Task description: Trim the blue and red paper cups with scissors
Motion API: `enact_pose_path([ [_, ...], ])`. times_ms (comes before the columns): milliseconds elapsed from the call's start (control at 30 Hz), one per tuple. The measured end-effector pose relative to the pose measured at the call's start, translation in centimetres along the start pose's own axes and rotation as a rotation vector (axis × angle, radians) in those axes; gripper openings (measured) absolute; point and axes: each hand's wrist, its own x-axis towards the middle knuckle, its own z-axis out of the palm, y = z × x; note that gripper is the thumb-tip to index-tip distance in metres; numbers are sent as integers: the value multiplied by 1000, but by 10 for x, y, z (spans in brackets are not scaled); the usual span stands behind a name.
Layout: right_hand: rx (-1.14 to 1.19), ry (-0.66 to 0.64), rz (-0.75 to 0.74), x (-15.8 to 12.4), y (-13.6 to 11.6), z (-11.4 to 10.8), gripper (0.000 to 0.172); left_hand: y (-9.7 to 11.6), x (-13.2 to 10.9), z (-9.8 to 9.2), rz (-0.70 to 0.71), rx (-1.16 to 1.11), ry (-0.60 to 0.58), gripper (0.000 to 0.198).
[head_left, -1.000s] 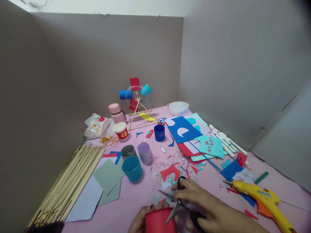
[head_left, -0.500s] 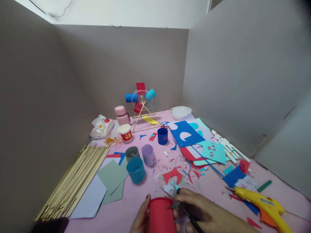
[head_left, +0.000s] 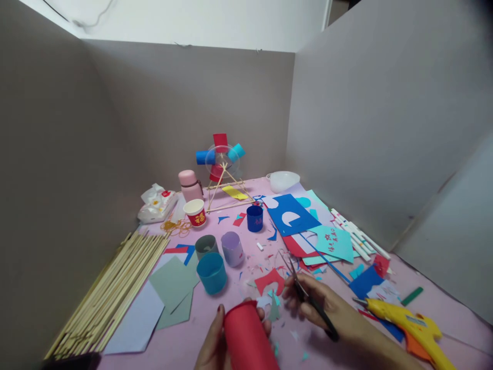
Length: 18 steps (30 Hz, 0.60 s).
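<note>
Single head-worn view, angled forward and down across a pink tabletop [head_left: 215, 318] toward grey partition walls [head_left: 185, 113]. Near field at bottom edge: both hands close beneath the lens; far field: paper windmill model [head_left: 221, 156] at the back corner.

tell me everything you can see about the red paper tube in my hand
The red paper tube is a smooth, matte roll of card, open at its upper end, tilted with that end leaning away and to the left. It sits low in the picture, above the pink table. The left hand wraps it, thumb on the left side, fingertips showing on the right. Its lower end runs out of view.
</note>
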Motion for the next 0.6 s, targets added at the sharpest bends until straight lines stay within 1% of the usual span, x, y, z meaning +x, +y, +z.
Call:
enact_pose_path([
  [67,112,-34,56,1,4,8,51,-1,3,-4,61,-6,37,39],
  [133,168,-50,107,1,6,15,52,-1,5,-5,94,-11,58,41],
  [200,185,-49,123,0,7,19,50,-1,6,-3,123,-4,90,44],
  [300,202,13,119,-2,6,24,51,0,8,-1,163,9,138,46],
  [367,201,59,105,-5,6,29,50,0,9,0,202,15,152,41],
  [500,188,94,38,-12,6,43,45,-6,13,0,249,36,165,36],
  [600,162,146,0,-14,5,52,35,-13,16,-1,253,56,142,34],
])
